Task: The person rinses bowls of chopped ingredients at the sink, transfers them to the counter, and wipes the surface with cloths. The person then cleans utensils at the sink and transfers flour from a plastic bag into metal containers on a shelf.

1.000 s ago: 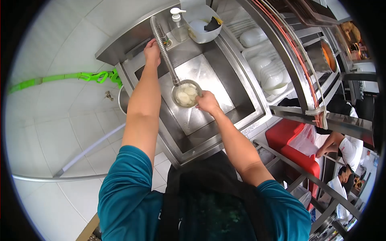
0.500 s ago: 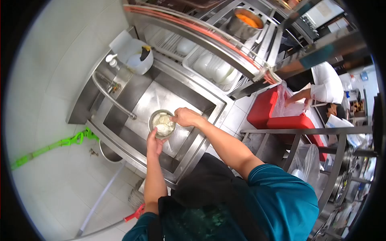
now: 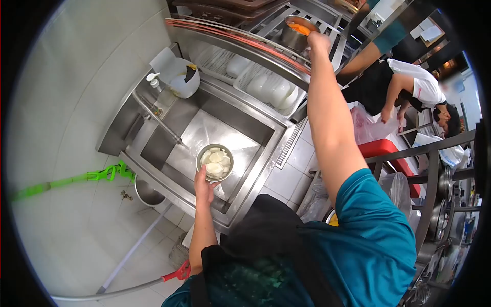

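My left hand (image 3: 204, 187) is closed on the near edge of a round metal bowl (image 3: 231, 165) above the sink. Pale, rounded pieces (image 3: 215, 159) lie in the bowl. Up on the slatted rack, my right hand (image 3: 318, 42) is at the rim of a metal pot (image 3: 293, 39) with orange contents (image 3: 300, 27). Its fingers are partly hidden, so their grip is unclear. Left of the bowl, the flexible faucet (image 3: 162, 124) reaches over the steel sink (image 3: 255, 134).
A soap bottle (image 3: 162, 95) and a white container (image 3: 185, 84) stand behind the sink. White baskets (image 3: 273, 105) sit beside it. A metal rail (image 3: 245, 42) runs between sink and rack. At right, a person (image 3: 417, 84) bends over plastic bags near a red bin (image 3: 379, 148).
My right hand has left the bowl and moved up and right to the pot. My left hand went from the faucet base to the bowl. The view has turned, and the person at right has shifted.
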A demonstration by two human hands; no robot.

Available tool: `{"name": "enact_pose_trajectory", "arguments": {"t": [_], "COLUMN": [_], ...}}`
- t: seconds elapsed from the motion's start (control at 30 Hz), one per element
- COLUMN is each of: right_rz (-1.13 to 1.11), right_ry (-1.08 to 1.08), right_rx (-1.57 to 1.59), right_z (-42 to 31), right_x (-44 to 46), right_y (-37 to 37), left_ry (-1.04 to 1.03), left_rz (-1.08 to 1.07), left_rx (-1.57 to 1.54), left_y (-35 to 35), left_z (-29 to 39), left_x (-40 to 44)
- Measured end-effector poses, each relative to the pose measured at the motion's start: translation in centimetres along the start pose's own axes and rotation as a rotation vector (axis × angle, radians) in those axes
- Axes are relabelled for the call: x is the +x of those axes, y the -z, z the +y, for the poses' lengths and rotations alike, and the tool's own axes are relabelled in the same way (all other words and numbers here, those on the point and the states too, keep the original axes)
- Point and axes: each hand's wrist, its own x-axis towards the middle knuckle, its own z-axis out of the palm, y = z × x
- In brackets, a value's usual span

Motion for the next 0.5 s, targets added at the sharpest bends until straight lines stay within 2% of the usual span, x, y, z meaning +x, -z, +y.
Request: {"name": "enact_pose_trajectory", "arguments": {"t": [0.03,0.07,0.13,0.23,0.27,0.33,0.4,0.43,0.47,0.5], "right_rz": [0.033,0.108,0.103,0.197,0.198,0.136,0.067,0.057,0.000,-0.119], "right_ry": [-0.094,-0.074,-0.027,0.214,0.211,0.374,0.375,0.554,0.367,0.419], "right_rx": [0.100,0.095,0.068,-0.065,-0.062,-0.079,0.007,0.052,0.374,0.462], "right_z": [-0.9,-1.6,-1.7,-1.8,-2.4,-4.0,-4.8,-3.6,-5.2,-3.5], "right_x": [-1.2,-2.5,-2.1,-2.0,-3.2,-6.1,-9.8,-9.9,-17.6,-17.6], "right_y": [0.6,1.1,1.4,2.2,3.3,5.9,8.0,8.8,11.3,11.4], "left_ry": [-0.002,-0.019,-0.037,0.032,0.031,0.011,-0.008,-0.001,0.013,0.015], "left_rz": [0.007,0.000,0.011,-0.059,-0.060,-0.117,-0.130,-0.138,-0.146,-0.156], "left_rx": [0.003,0.026,0.046,0.126,0.130,0.165,0.208,0.255,0.303,0.328], "left_y": [0.1,0.2,1.1,1.9,1.9,2.0,1.8,1.8,2.2,2.4], "left_z": [0.1,0.2,0.6,2.0,2.6,3.8,5.6,6.0,6.2,6.6], "left_x": [-0.4,-0.7,-1.9,-3.7,-4.3,-5.7,-7.1,-7.5,-8.1,-8.4]}}
